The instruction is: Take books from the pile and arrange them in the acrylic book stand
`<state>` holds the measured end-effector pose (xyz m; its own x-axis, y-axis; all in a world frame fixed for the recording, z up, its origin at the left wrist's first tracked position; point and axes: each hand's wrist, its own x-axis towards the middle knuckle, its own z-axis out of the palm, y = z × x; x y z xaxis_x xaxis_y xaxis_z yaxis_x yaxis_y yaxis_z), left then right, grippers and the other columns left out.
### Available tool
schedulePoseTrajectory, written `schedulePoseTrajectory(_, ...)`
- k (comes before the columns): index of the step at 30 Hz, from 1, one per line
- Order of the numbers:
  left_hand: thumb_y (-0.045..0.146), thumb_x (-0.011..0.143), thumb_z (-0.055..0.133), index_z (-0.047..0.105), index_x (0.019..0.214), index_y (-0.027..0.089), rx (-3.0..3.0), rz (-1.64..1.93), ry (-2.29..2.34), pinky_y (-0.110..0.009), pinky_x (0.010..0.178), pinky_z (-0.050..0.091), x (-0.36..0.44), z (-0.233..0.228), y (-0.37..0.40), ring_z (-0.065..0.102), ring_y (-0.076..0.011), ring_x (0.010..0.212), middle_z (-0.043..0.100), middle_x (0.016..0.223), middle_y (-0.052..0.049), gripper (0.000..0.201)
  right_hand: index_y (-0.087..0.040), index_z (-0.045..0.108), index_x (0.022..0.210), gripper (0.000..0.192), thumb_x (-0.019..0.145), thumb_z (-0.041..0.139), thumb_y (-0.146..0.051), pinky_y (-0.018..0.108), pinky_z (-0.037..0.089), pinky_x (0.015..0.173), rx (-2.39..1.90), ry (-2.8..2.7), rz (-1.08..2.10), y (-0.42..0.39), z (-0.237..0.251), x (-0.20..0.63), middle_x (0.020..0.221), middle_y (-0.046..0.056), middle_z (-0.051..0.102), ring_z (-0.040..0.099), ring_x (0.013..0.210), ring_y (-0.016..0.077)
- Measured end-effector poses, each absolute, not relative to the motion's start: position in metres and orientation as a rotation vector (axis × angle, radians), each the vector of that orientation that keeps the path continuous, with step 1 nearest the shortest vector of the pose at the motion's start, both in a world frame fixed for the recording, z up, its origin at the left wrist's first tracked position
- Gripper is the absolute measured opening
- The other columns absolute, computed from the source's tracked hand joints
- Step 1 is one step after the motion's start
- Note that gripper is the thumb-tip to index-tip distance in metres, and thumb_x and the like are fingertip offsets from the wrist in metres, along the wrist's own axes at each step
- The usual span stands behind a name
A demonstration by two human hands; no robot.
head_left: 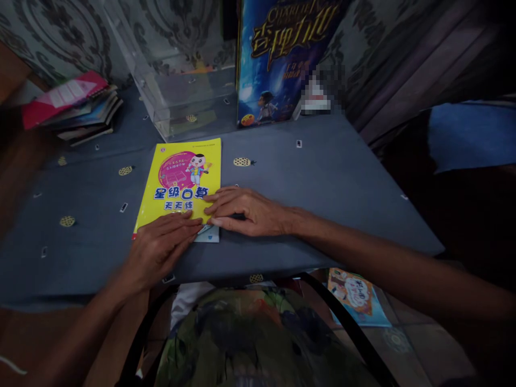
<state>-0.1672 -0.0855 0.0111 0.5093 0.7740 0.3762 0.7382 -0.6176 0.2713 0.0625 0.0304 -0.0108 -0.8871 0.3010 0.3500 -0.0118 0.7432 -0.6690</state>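
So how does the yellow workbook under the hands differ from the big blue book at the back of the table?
The yellow workbook lies flat on the grey tablecloth; the blue book stands upright against the wall. The yellow workbook is bright and small; the blue book is dark, starry and looks much larger. The left hand and right hand both press on the yellow workbook's near edge; nothing touches the blue book. Both covers carry a cartoon child and large lettering.

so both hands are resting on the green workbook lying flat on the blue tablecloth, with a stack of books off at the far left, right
Not quite: the workbook is yellow, not green, as the head view shows. The rest holds: the left hand and the right hand both rest on its near edge, it lies flat on the blue tablecloth, and a stack of books sits at the far left.
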Motion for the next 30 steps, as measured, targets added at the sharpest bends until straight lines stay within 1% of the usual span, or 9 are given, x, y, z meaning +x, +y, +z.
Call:
schedulePoseTrajectory(5, 0.018, 0.099, 0.054, 0.072, 0.117, 0.021, 2.701, 0.701, 1.332, -0.039, 0.099, 0.059, -0.167, 0.008, -0.088, 0.069, -0.0213, 0.117, 0.077, 0.114, -0.005, 0.025, -0.017, 0.077, 0.103, 0.028, 0.103, 0.051, -0.028, 0.044, 0.039, 0.115, -0.152, -2.546, 0.863, 0.029, -0.014, 0.066, 0.119, 0.01, 0.076, 0.058, 0.133, 0.021)
schedulePoseTrajectory(10, 0.021, 0.097, 0.059, 0.071, 0.116, 0.019, 2.751, 0.695, 1.316, -0.042, 0.1, 0.058, -0.168, 0.005, -0.09, 0.068, -0.0235, 0.119, 0.076, 0.116, -0.008, 0.023, -0.018, 0.076, 0.11, 0.026, 0.101, 0.055, -0.03, 0.051, 0.033, 0.119, -0.109, -2.637, 0.66, 0.016, -0.015, 0.076, 0.137, 0.014, 0.066, 0.047, 0.143, 0.0255)
schedulePoseTrajectory(15, 0.021, 0.1, 0.052, 0.071, 0.113, 0.02, 2.75, 0.635, 1.359, -0.038, 0.09, 0.061, -0.172, 0.005, -0.079, 0.071, -0.0204, 0.106, 0.076, 0.113, -0.007, 0.023, -0.019, 0.076, 0.108, 0.024, 0.101, 0.055, -0.03, 0.052, 0.032, 0.12, -0.218, -2.704, 0.565, 0.003, -0.005, 0.077, 0.134, 0.012, 0.068, 0.048, 0.142, 0.0249)
schedulePoseTrajectory(18, 0.022, 0.101, 0.049, 0.068, 0.119, 0.02, 2.738, 0.582, 1.469, -0.041, 0.093, 0.058, -0.179, 0.002, -0.061, 0.069, -0.0212, 0.107, 0.073, 0.119, -0.009, 0.027, -0.018, 0.074, 0.105, 0.023, 0.101, 0.053, -0.026, 0.052, 0.032, 0.12, -0.298, -2.724, 0.534, 0.002, -0.003, 0.069, 0.125, 0.011, 0.072, 0.055, 0.136, 0.0237)
schedulePoseTrajectory(20, 0.026, 0.101, 0.049, 0.065, 0.126, 0.019, 2.733, 0.53, 1.552, -0.044, 0.099, 0.054, -0.186, -0.002, -0.046, 0.065, -0.0233, 0.115, 0.07, 0.125, -0.01, 0.03, -0.016, 0.071, 0.113, 0.024, 0.101, 0.052, -0.025, 0.05, 0.034, 0.12, -0.4, -2.734, 0.542, 0.003, -0.004, 0.059, 0.127, 0.013, 0.071, 0.057, 0.133, 0.0228)
schedulePoseTrajectory(22, 0.031, 0.101, 0.049, 0.06, 0.133, 0.019, 2.717, 0.496, 1.628, -0.046, 0.105, 0.05, -0.194, -0.008, -0.029, 0.061, -0.0248, 0.122, 0.066, 0.133, -0.012, 0.035, -0.014, 0.064, 0.129, 0.033, 0.101, 0.053, -0.027, 0.049, 0.035, 0.121, -0.568, -2.717, 0.552, 0.006, -0.007, 0.047, 0.14, 0.017, 0.062, 0.051, 0.139, 0.0239)
schedulePoseTrajectory(24, 0.034, 0.102, 0.047, 0.058, 0.137, 0.019, 2.702, 0.502, 1.701, -0.047, 0.108, 0.047, -0.203, -0.016, -0.013, 0.057, -0.0261, 0.129, 0.063, 0.138, -0.013, 0.039, -0.009, 0.053, 0.143, 0.048, 0.1, 0.053, -0.031, 0.049, 0.03, 0.124, -0.745, -2.69, 0.561, 0.012, -0.009, 0.033, 0.153, 0.021, 0.049, 0.038, 0.149, 0.0264)
schedulePoseTrajectory(26, 0.035, 0.102, 0.044, 0.056, 0.139, 0.017, 2.684, 0.517, 1.795, -0.049, 0.11, 0.045, -0.21, -0.025, 0.002, 0.053, -0.0281, 0.134, 0.06, 0.142, -0.015, 0.042, -0.003, 0.044, 0.149, 0.059, 0.1, 0.053, -0.034, 0.049, 0.025, 0.126, -0.873, -2.691, 0.58, 0.023, -0.011, 0.02, 0.158, 0.024, 0.04, 0.028, 0.153, 0.0297)
schedulePoseTrajectory(30, 0.034, 0.102, 0.04, 0.058, 0.139, 0.018, 2.597, 0.51, 1.979, -0.048, 0.112, 0.045, -0.221, -0.042, 0.032, 0.053, -0.0275, 0.136, 0.061, 0.143, -0.013, 0.043, -0.001, 0.04, 0.152, 0.065, 0.098, 0.052, -0.036, 0.049, 0.026, 0.125, -1.041, -2.65, 0.581, 0.059, -0.009, -0.001, 0.161, 0.025, 0.034, 0.027, 0.153, 0.032)
